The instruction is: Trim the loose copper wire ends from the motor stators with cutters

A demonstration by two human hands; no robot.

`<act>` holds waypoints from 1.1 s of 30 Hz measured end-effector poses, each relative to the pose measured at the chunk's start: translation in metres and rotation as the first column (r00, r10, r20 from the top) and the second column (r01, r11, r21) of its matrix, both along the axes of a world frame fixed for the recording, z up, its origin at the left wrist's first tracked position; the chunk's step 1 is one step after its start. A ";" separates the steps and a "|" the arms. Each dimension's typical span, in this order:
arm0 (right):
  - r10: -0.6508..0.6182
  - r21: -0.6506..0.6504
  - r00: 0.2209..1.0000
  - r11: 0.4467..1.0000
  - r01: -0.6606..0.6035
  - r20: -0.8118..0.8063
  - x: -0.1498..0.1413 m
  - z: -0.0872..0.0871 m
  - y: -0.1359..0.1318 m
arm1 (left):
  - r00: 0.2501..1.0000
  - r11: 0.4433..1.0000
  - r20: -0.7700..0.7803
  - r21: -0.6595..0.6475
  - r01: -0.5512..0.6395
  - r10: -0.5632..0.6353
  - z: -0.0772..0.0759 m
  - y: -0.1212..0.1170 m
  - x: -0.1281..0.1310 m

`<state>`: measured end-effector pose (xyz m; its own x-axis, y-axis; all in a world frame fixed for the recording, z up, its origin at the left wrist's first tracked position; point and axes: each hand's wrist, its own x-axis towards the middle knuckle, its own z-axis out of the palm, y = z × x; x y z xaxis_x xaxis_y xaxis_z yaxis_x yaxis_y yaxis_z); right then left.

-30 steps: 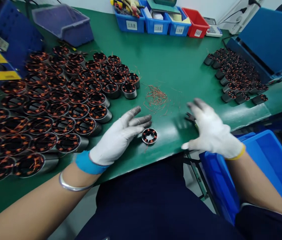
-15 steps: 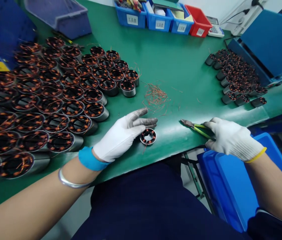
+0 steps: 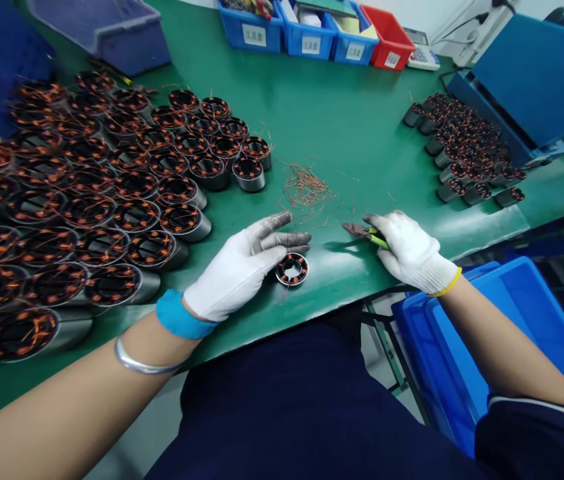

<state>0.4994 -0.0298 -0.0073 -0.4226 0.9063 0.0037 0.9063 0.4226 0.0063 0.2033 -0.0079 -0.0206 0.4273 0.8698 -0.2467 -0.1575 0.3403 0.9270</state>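
A motor stator with copper windings stands upright near the front edge of the green table, a wire end sticking out toward me. My gloved left hand lies beside it with fingers stretched out and the thumb at its rim; whether they touch I cannot tell. In my gloved right hand is a pair of cutting pliers with green handles, its jaws pointing left toward the stator. A loose heap of copper wire offcuts lies just beyond my left fingertips.
Many larger-looking stators crowd the table's left side; a second group stands at the right by a blue box. Blue bins, a red bin and a purple crate line the back. Blue tubs sit below the edge.
My right hand has lifted the pliers and moved left with them, closer to the stator. My left hand keeps nearly the same place beside the stator. The view has shifted slightly.
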 end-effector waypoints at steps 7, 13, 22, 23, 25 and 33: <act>0.158 -0.086 0.958 0.986 -0.141 0.238 -0.051 0.041 0.020 | 1.000 1.000 0.026 0.022 0.007 -0.007 0.000 -0.001 0.002; 0.170 -0.100 0.928 0.985 -0.144 0.330 -0.062 0.054 0.027 | 0.999 1.000 0.041 0.025 0.016 -0.017 -0.001 0.000 0.003; 0.217 -0.127 0.906 0.975 -0.183 0.363 -0.075 0.063 0.037 | 1.000 0.999 0.023 0.049 0.008 -0.009 -0.001 0.000 0.003; 0.216 -0.130 0.908 0.975 -0.181 0.359 -0.076 0.064 0.038 | 1.000 0.998 0.014 0.057 0.001 -0.002 -0.002 0.000 0.003; 0.220 -0.147 0.909 0.973 -0.178 0.354 -0.077 0.066 0.041 | 1.000 0.998 0.008 0.062 -0.003 0.003 -0.002 0.001 0.003; 0.213 -0.248 0.909 0.960 -0.127 0.358 -0.078 0.071 0.049 | 1.000 0.998 0.009 0.064 0.017 -0.017 -0.001 0.001 0.003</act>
<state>0.4212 0.0191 0.0640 -0.5011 0.7810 -0.3728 0.7674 0.6001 0.2257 0.2059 -0.0068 -0.0217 0.4443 0.8763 -0.1864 -0.1613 0.2829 0.9455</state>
